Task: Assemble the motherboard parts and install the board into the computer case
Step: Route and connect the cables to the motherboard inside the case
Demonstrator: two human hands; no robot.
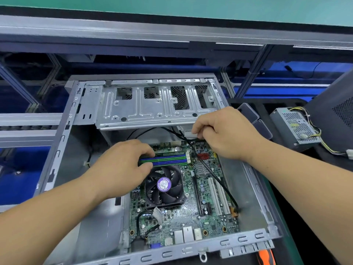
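The green motherboard [191, 213] lies inside the open grey computer case [63, 138]. A black CPU fan [164, 186] with a purple sticker sits on it, and blue and green memory slots [170, 158] lie just beyond the fan. My left hand [122, 165] rests on the left end of the memory slots, thumb and fingers pinching around them. My right hand [223, 134] is at the board's far right corner, fingers closed on a thin black cable [217, 178] that runs across the board to its right edge.
A hinged metal drive cage [152, 109] stands up at the far side of the case. A power supply [295, 127] with yellow and black wires sits at the right. An orange-handled tool [265, 257] lies at the near right. Blue bins lie beyond the bench.
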